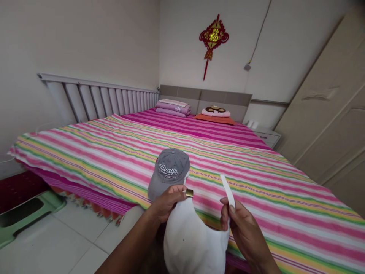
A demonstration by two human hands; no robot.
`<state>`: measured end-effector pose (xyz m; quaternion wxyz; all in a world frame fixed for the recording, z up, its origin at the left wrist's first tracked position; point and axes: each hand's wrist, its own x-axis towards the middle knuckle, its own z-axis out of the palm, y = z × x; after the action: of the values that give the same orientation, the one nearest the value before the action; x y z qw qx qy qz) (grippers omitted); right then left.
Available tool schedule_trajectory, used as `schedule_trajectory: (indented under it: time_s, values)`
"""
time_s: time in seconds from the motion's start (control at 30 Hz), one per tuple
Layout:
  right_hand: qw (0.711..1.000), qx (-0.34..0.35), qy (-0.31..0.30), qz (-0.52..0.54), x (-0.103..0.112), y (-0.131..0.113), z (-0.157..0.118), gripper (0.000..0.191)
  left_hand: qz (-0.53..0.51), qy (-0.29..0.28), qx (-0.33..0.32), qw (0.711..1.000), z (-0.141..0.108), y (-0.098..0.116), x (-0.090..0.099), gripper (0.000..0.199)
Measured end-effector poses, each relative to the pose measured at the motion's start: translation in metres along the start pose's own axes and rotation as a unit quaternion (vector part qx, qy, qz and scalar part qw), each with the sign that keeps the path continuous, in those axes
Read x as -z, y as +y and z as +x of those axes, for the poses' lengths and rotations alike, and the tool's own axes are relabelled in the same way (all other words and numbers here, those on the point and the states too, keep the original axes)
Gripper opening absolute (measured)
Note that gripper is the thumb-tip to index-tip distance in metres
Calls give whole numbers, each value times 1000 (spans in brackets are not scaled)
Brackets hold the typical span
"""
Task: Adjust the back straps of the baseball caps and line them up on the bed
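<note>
one grey cap reads "always"

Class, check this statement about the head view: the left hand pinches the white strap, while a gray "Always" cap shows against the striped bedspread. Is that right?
Not quite. The head view shows that the right hand, not the left, pinches the white strap. The left hand is at a gold buckle. The gray "Always" cap does show against the striped bedspread.

The gray cap bears "Always" in white stitching, above a smaller line too small to read. The red wall knot shows a gold 福 character.
</note>
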<state>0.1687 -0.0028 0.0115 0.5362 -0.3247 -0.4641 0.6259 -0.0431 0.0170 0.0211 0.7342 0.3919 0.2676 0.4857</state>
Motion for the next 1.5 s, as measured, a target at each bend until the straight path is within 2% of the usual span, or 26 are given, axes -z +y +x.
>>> schedule_trajectory:
  time_s: [0.17,0.37,0.5,0.7,0.93,1.03,1.13,1.3,1.5]
  values:
    - [999,-3,-13,-42,-6,-5,1,26,23,27,30,999,-1,-4,-6,21]
    - [990,-54,-64,-117,-30,-10,9,26,70,1,46,996,1,-6,-13,24]
    - [988,-69,-66,-125,-43,-6,15,32,101,5,61,993,1,-8,-14,25]
    - [989,-88,-33,-111,-44,2,15,32,103,-6,12,995,1,-18,-12,28]
    - [993,-106,-39,-25,-45,3,13,31,98,-35,-80,991,1,-27,-9,30]
    - [994,-106,-39,-6,-47,4,12,29,133,-16,-97,986,-2,-27,-9,30]
    - [994,-100,-40,-12,-47,3,11,30,82,5,-75,994,-2,-29,-10,28]
    - [996,-87,7,-15,-45,-2,6,29,-69,-9,-54,996,2,-34,-7,34]
    - [994,-97,34,-40,-43,-4,2,29,-118,-20,-55,991,5,-43,-4,33]
